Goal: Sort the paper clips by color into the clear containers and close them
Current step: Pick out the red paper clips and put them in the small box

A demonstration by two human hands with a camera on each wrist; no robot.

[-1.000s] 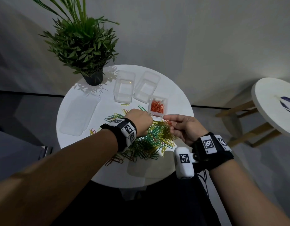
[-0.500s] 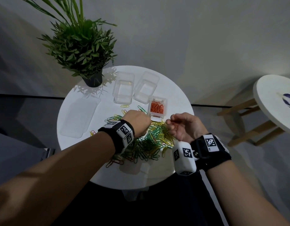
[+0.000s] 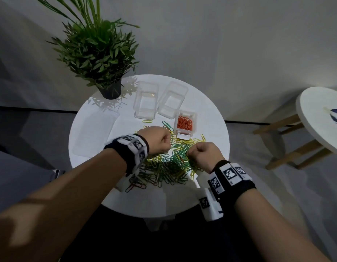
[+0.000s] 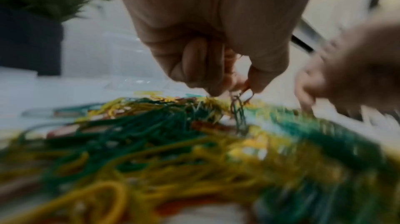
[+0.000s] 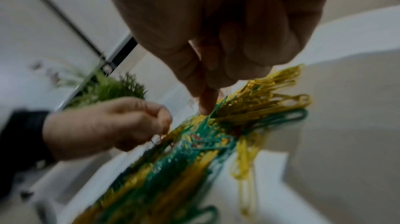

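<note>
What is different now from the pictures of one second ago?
The right hand turned from palm-side fingers extended near the orange-clip container to a curled fist lowered into the clip pile. The left hand stayed curled over the pile. The containers and plant kept their places.

Black wristbands (image 3: 132,154) with checkered markers

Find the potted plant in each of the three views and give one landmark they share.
Head: the potted plant stands upper left, at the table's far left edge.
Left wrist: blurred in the top left corner.
Right wrist: a blurred green tuft at middle left, above the left hand.
Shared landmark: the paper clip pile.
</note>
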